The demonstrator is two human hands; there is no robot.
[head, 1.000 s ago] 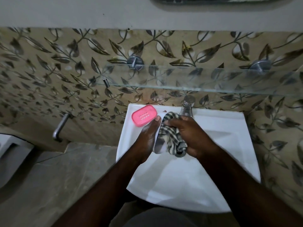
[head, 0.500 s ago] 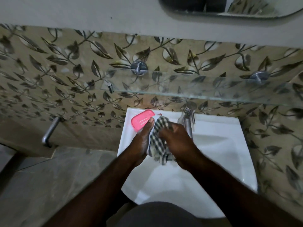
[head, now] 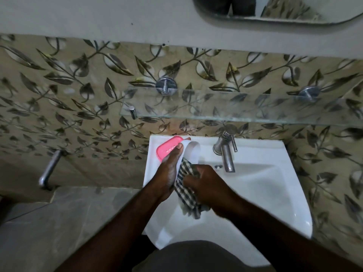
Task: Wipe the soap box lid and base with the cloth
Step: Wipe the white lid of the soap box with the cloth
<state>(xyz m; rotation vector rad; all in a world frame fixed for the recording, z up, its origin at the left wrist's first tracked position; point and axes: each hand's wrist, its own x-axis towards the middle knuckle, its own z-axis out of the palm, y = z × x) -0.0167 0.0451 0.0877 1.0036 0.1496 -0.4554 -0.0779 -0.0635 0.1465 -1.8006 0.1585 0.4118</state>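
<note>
1. Leaf-patterned wall tiles [head: 78, 95] back a white sink [head: 265, 193]; a tap [head: 227, 156] stands at its rear edge, under a glass shelf [head: 235, 107];
2. the pink soap box part [head: 167, 148] lies at the sink's back-left corner;
3. the left hand [head: 169, 173] grips the white soap box part [head: 193, 152], just beside the pink one;
4. the right hand [head: 206, 183] clutches the checked cloth [head: 187, 195], which touches the left hand over the basin.

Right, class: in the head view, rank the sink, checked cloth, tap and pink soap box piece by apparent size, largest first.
1. Sink
2. Checked cloth
3. Tap and pink soap box piece: these look alike, and the left hand covers part of the pink piece, so they are left unranked.
</note>
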